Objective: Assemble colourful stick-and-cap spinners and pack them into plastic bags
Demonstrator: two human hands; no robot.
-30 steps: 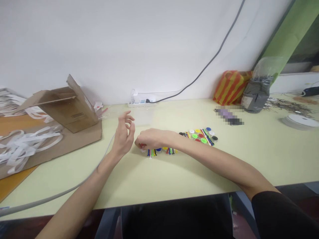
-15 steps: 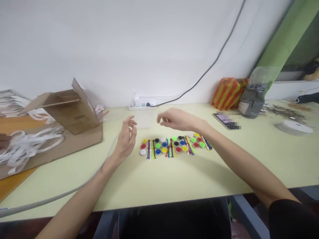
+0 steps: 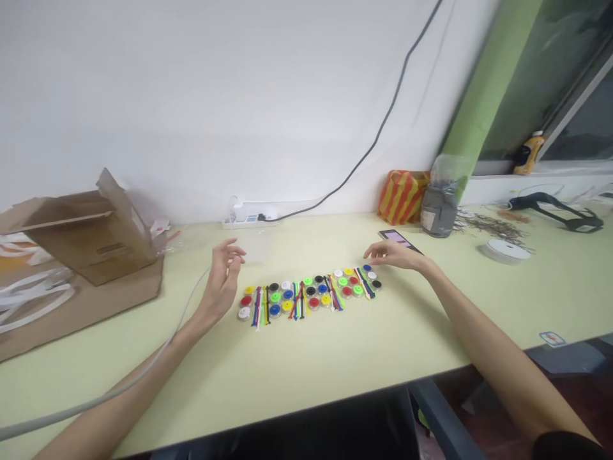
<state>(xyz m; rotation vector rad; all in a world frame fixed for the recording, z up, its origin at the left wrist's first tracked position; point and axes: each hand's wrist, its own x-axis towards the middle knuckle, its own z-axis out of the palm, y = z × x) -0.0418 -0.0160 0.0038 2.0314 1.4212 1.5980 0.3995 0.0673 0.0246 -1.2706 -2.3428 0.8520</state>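
Several small round pieces with coloured tops (image 3: 312, 291) lie in short columns across the table. Between these columns are bundles of thin coloured plastic strips with arrow-like ends (image 3: 258, 308). My left hand (image 3: 224, 278) hovers beside the left end of the row, its fingers loosely bent and apart, with nothing in it. At the far right end, my right hand (image 3: 393, 254) is close to a blue-topped round piece (image 3: 367, 268). Its fingers are partly extended and I see nothing held; whether the fingertips touch the piece I cannot tell.
An open cardboard box (image 3: 93, 236) stands at the left beside white strips (image 3: 36, 297). A grey cable (image 3: 182, 319) crosses my left forearm. At the back are a power strip (image 3: 249, 214), a phone (image 3: 400, 240), a striped bag (image 3: 402, 197) and a white reel (image 3: 506, 250).
My view has turned to the right. My right hand has moved from above the middle of the row to its right end, uncovering the last column. My left hand keeps its pose.
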